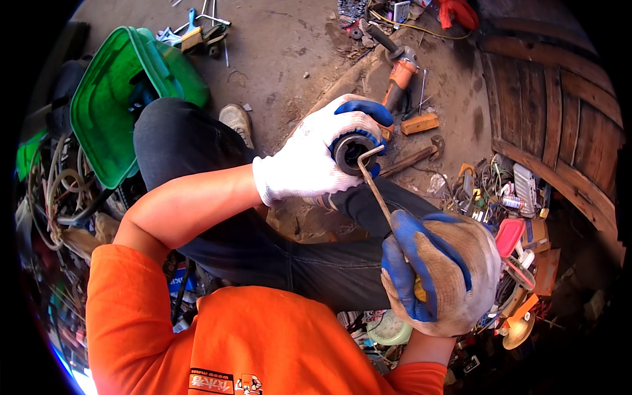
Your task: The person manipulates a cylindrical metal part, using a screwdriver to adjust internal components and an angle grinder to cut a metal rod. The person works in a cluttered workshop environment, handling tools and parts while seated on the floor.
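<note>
My left hand [315, 150] wears a white glove with blue-coated fingers. It is closed around a dark, round metal ring part [342, 155], whose open face is turned up toward me. In my right hand [444, 273], in a stained glove with blue coating, is a thin metal rod [377, 196] with its end bent at an angle. The bent end lies over the ring's opening; whether it touches the inside I cannot tell. A bit of yellow shows between the right fingers, perhaps the rod's handle. The fingers hide the rest of the ring and rod.
A green plastic bin [80, 125] stands at the left. Beyond my hands lie an orange angle grinder [400, 76], a wooden block [420, 123] and a hammer [416, 158]. Wooden planks [556, 105] rise at the right above cluttered tools. A brush [191, 38] lies at the far left.
</note>
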{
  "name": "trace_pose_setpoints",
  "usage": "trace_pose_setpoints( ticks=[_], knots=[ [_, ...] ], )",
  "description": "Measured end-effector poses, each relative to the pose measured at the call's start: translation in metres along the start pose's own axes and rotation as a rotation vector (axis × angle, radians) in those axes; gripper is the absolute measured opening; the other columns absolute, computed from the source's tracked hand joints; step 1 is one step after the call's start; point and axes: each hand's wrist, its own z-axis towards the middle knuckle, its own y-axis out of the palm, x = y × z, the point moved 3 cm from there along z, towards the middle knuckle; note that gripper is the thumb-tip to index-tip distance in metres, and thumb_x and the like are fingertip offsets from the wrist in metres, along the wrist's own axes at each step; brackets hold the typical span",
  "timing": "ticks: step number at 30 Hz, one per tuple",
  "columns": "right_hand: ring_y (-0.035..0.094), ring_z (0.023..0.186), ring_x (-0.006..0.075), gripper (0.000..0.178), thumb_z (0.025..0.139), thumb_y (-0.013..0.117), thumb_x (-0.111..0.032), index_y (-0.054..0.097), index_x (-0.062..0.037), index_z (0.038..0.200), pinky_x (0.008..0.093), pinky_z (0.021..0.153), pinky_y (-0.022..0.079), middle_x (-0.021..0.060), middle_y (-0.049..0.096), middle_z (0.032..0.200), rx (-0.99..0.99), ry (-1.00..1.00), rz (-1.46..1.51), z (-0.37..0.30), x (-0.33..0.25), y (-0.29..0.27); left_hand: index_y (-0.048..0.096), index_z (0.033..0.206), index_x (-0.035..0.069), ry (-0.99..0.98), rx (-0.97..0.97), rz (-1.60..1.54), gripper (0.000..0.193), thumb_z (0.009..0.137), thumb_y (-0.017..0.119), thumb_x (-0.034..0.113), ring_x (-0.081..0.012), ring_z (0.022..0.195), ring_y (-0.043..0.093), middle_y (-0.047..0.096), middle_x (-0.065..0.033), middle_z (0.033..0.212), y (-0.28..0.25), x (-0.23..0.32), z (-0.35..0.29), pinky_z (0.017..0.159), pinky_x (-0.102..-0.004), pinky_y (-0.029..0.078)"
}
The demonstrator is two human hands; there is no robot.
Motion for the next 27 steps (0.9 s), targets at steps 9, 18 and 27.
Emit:
trace_pose_setpoints(
  ticks=[9,18,27],
  knots=[
    [0.066,0.086,0.0282,0.039,0.069,0.082,-0.02,0.074,-0.0161,0.107,0.0451,0.079,0.054,0.0053,0.066,0.097,0.079,-0.032,-0.054,-0.002,-0.004,0.0,0.065,0.099,0.011,0.02,-0.025,0.003,0.039,0.066,0.085,0.008,-0.0276,0.111,0.062,0.06,-0.0135,0.127,0.001,0.0,0.003,0.093,-0.0401,0.053],
    [0.066,0.083,0.0284,0.042,0.066,0.082,-0.02,0.074,-0.0156,0.107,0.0447,0.077,0.054,0.0059,0.066,0.096,0.025,-0.043,-0.015,-0.001,0.0,0.003,0.065,0.1,0.011,-0.006,-0.007,0.013,0.04,0.066,0.085,0.008,-0.0282,0.115,0.06,0.061,-0.0127,0.127,-0.001,-0.001,-0.003,0.096,-0.0411,0.051],
    [0.066,0.083,0.0283,0.041,0.066,0.083,-0.018,0.076,-0.0147,0.106,0.0436,0.077,0.054,0.0062,0.067,0.094,0.043,0.01,-0.013,-0.003,-0.001,0.003,0.065,0.101,0.011,-0.02,-0.011,0.012,0.041,0.065,0.085,0.006,-0.0266,0.111,0.061,0.06,-0.0128,0.127,-0.001,0.0,-0.002,0.094,-0.0391,0.052]
  ],
)
